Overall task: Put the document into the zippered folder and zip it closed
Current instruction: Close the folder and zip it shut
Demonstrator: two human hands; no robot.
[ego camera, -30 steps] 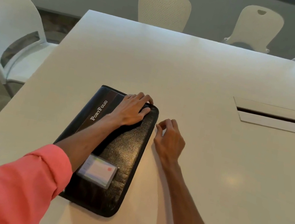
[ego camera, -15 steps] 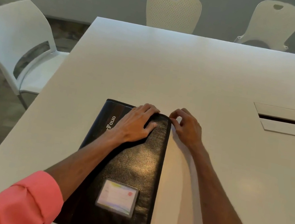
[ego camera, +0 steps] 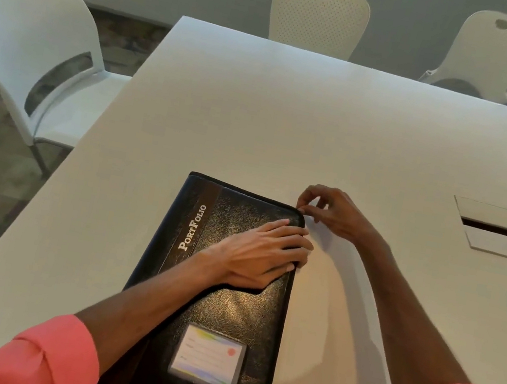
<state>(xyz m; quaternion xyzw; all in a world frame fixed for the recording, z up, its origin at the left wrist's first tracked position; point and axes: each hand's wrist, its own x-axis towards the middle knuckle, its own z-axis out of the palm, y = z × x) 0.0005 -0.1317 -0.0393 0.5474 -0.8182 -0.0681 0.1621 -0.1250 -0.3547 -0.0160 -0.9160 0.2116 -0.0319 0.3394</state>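
The right hand [ego camera: 336, 214] has moved from the folder's [ego camera: 240, 315] long right edge up to its far right corner, at about 1 o'clock on the cover. Its grip is now a thumb-and-finger pinch right on that corner. The left hand [ego camera: 263, 250] has slid from the far end to the right edge at 3 o'clock. It lies flat and relaxed, pressing the cover down, with its fingertips just over the edge.

I read this as the zip having run along the right side, with the corner turn next and the far edge still to close.

The folder lies shut on the desk [ego camera: 293, 114] at 6 o'clock of the view, its label card [ego camera: 206, 361] nearest the person. The document is nowhere in sight and is presumably inside. The zipper pull is hidden under the pinching fingers, so I cannot confirm they have it. The teeth are too dark to show where they are joined. The folder's near end is cut off by the frame.
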